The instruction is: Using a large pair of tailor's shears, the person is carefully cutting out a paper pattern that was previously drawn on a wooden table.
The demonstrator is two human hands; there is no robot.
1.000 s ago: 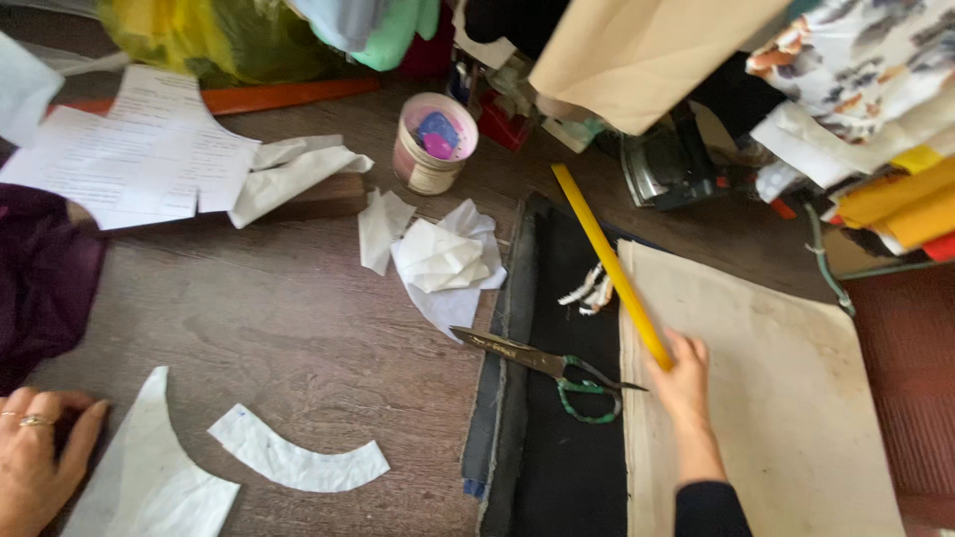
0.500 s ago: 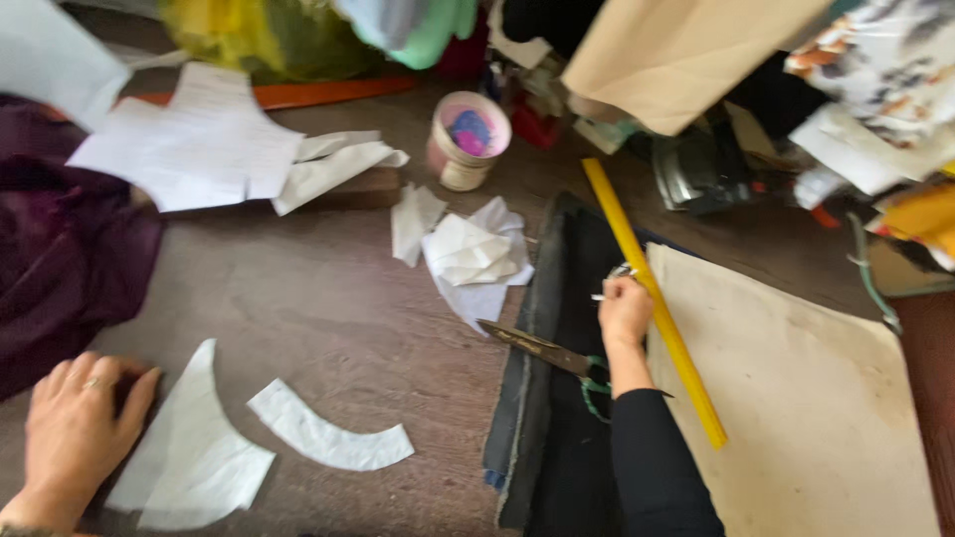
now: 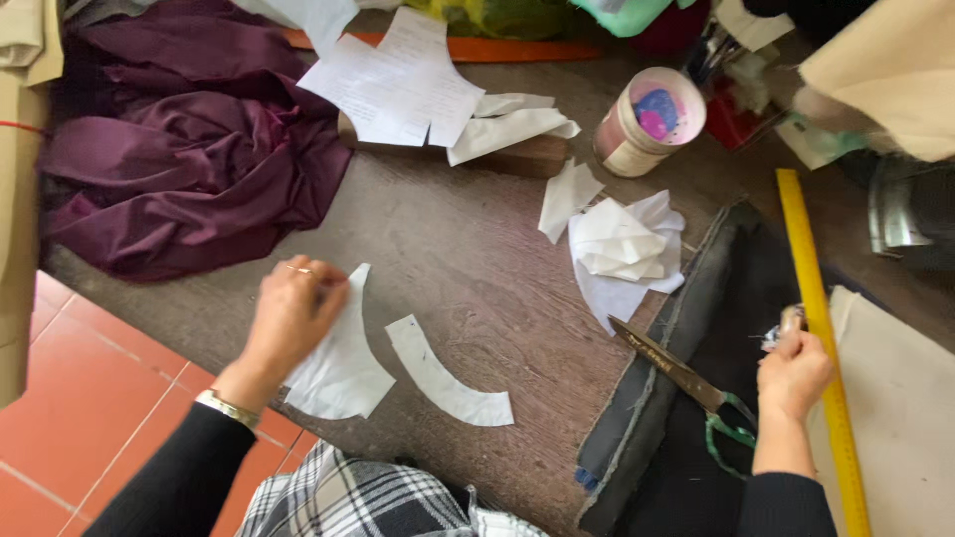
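Observation:
My left hand [image 3: 290, 316] rests on a large white curved fabric piece [image 3: 343, 363] near the table's front edge, fingers curled on its upper part. A narrower white curved piece [image 3: 443, 376] lies just right of it. My right hand [image 3: 793, 370] is over the dark fabric [image 3: 696, 328] and pinches small white scraps [image 3: 776, 336] between the fingertips, next to the long yellow ruler [image 3: 821, 338]. Scissors with green handles [image 3: 686, 376] lie on the dark fabric just left of that hand.
Purple cloth [image 3: 189, 169] is heaped at the far left. White papers [image 3: 398, 85] and a wooden block [image 3: 517, 157] lie at the back, beside a round pink tub [image 3: 649, 121]. Crumpled white scraps [image 3: 622, 244] sit mid-table. A beige board [image 3: 900, 398] lies at the right.
The view has swung left and down. My left hand has moved onto the large white piece. My right hand has drawn back from the ruler's top with white scraps in its fingers.

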